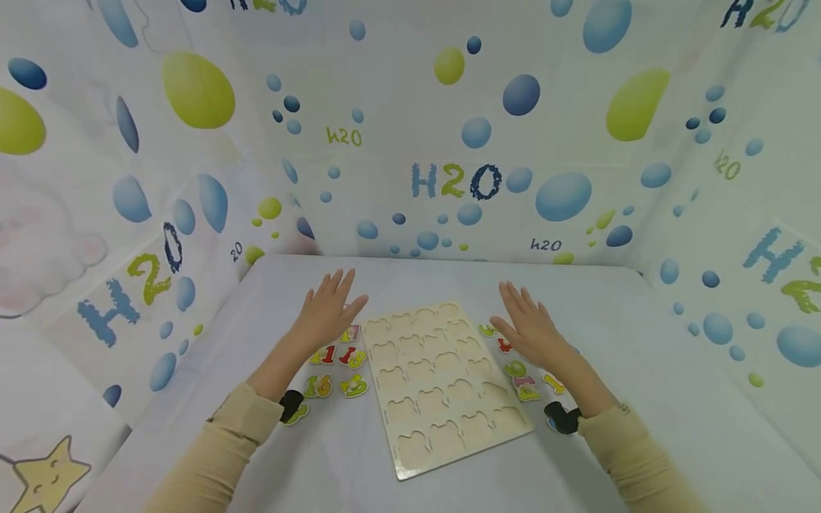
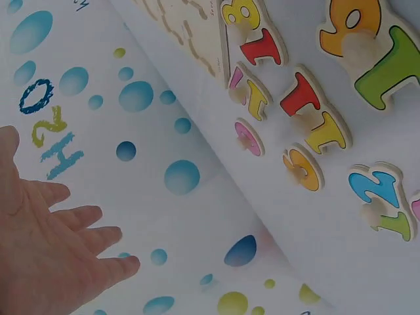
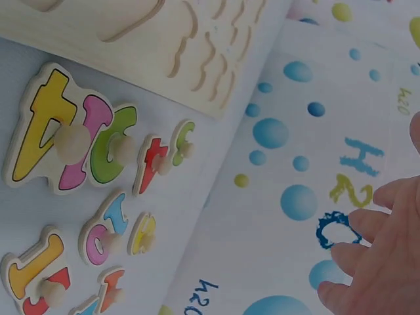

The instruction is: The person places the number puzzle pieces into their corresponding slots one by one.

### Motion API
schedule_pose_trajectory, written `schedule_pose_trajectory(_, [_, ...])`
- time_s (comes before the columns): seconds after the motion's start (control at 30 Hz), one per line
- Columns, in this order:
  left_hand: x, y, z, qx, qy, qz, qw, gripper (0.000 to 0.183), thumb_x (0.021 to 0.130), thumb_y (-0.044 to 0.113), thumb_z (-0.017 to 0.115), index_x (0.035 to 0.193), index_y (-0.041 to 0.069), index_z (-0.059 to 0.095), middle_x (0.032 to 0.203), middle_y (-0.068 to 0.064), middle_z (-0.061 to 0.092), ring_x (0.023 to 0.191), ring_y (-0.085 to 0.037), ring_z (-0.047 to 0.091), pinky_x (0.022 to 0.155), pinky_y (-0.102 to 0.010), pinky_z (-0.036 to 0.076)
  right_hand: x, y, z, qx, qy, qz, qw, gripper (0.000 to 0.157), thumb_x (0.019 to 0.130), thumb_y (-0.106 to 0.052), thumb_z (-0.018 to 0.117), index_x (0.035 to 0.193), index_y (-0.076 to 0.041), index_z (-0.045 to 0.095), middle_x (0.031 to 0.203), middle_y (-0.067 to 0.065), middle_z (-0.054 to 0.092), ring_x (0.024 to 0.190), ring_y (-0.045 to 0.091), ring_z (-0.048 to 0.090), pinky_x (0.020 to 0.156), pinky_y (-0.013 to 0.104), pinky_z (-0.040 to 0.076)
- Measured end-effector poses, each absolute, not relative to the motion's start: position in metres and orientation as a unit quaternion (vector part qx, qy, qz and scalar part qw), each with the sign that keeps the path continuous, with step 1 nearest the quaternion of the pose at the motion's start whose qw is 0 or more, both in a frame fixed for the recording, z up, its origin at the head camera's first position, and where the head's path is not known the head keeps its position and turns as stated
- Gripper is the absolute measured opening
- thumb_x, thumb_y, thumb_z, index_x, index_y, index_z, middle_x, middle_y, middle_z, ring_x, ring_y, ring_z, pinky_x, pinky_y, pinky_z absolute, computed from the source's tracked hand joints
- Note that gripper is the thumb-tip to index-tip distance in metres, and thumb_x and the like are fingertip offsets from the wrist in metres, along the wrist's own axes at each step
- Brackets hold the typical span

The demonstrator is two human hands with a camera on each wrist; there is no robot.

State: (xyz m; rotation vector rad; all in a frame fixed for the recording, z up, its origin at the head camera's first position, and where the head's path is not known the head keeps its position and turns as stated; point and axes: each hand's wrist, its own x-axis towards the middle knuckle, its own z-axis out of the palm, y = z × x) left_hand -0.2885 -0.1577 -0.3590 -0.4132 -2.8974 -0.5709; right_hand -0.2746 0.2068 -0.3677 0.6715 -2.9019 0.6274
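Observation:
A pale wooden puzzle board with rows of shaped recesses lies slightly turned on the white table. My left hand is held above the table at the board's left, fingers straight and holding nothing. On the other side, my right hand hovers likewise, palm down with the thumb towards the board. Coloured number pieces with round knobs lie beneath both hands. Among those on the left are a 16 piece and a red-and-yellow 11 piece. A yellow-and-pink 14 piece lies on the right, partly overlapping a green piece.
White cloth printed with blue and green drops and H2O lettering forms the back wall and both sides around the table. A dark band is at the left wrist, and another dark band at the right.

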Motion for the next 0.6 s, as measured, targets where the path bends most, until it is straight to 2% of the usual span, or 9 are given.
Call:
schedule_pose_trajectory(0.33, [-0.25,-0.17,-0.374,-0.123,-0.959,-0.231,0.109,0.068,0.092,0.03,0.061,0.142,-0.004,0.031,0.142,-0.03,0.029,0.127,-0.046,0.031,0.098,-0.057,0.028,-0.261,0.21,-0.394,0.213,-0.947,0.23,0.063,0.073,0.099,-0.039,0.043,0.149,0.001,0.008,0.152,0.022,0.007,0.137,0.04,-0.001,0.102,0.062,0.001])
schedule_pose_trajectory(0.6, [-0.235,-0.166,-0.399,-0.117,-0.96,-0.232,0.102,0.057,0.087,0.024,0.067,0.134,-0.002,0.047,0.135,-0.03,0.04,0.12,-0.047,0.041,0.093,-0.058,0.036,-0.261,0.206,-0.418,0.216,-0.942,0.252,0.055,0.071,0.099,-0.035,0.046,0.147,0.004,0.012,0.151,0.025,0.011,0.136,0.045,0.003,0.099,0.067,0.004])
